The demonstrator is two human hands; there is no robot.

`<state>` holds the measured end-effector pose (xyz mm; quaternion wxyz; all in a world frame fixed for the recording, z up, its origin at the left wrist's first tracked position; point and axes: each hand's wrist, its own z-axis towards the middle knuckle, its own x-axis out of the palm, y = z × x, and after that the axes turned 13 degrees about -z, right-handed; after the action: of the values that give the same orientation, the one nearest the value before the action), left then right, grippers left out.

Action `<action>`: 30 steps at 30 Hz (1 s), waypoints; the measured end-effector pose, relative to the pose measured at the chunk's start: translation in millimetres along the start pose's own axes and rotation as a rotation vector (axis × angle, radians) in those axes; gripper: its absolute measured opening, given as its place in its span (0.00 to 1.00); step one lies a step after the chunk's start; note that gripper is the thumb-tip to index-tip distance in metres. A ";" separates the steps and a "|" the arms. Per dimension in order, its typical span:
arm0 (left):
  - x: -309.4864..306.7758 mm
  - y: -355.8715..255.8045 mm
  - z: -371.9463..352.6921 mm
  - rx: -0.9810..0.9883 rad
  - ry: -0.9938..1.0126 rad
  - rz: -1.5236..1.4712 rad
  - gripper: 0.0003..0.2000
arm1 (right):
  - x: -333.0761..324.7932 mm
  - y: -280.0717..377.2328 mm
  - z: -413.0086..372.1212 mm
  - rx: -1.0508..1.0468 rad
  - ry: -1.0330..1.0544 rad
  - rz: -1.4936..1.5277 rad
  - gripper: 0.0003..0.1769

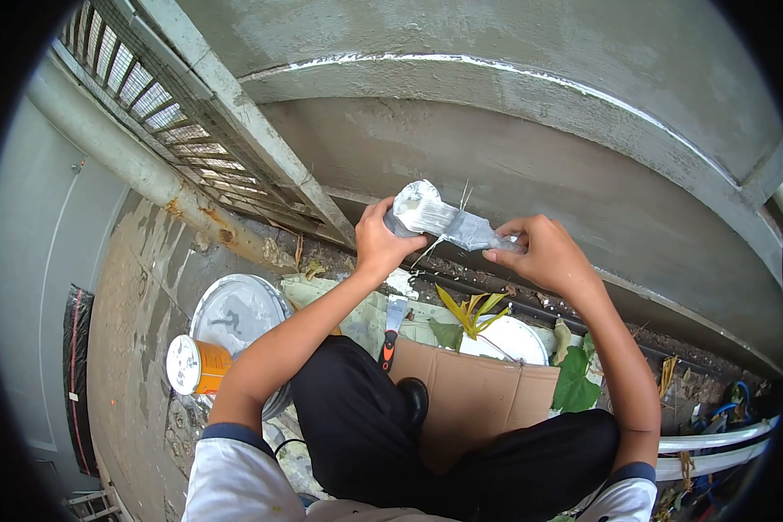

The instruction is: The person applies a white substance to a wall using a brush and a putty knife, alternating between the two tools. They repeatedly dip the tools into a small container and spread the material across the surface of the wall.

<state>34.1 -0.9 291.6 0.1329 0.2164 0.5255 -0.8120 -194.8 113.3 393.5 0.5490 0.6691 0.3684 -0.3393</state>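
Observation:
My left hand [381, 239] is wrapped round a small cup [416, 198] with white paint on its rim and inside. A paint brush [470, 232], its bristles coated white, lies with its bristle end at the cup's mouth. Pinched between the fingers of my right hand [531, 248] is the brush's grey, paint-smeared handle end. A few stray bristles stick out from the brush. Both hands are in front of the grey wall [496, 157], above my knees.
A scraper [390, 335] with a black and red handle lies beside cardboard [470, 391]. Left are a large bucket [235, 309] and an orange can [204, 365]. A white lid [518, 337], leaves [574, 383], a rusty pipe [148, 157] and a metal grille [161, 104] surround the spot.

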 end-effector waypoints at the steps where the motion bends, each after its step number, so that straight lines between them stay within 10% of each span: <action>1: 0.9 2.5 1.5 -0.043 -0.027 -0.016 0.35 | 3.0 -1.1 2.0 -0.004 -0.001 -0.003 0.25; 10: 3.1 29.6 5.7 -0.370 -0.220 -0.190 0.38 | 39.1 -21.5 26.3 -0.070 -0.186 0.101 0.23; 16: -15.5 38.5 4.4 -0.571 -0.421 -0.373 0.41 | 62.6 -8.9 47.4 -0.011 0.128 0.379 0.20; 30: -11.0 8.6 9.6 -0.517 -0.446 -0.464 0.40 | 50.4 -67.0 -47.3 0.227 0.019 0.307 0.19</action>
<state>45.5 -13.4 293.6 0.1071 -0.1296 0.7055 -0.6885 -225.4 174.4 325.7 0.5118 0.7783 0.2265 -0.2846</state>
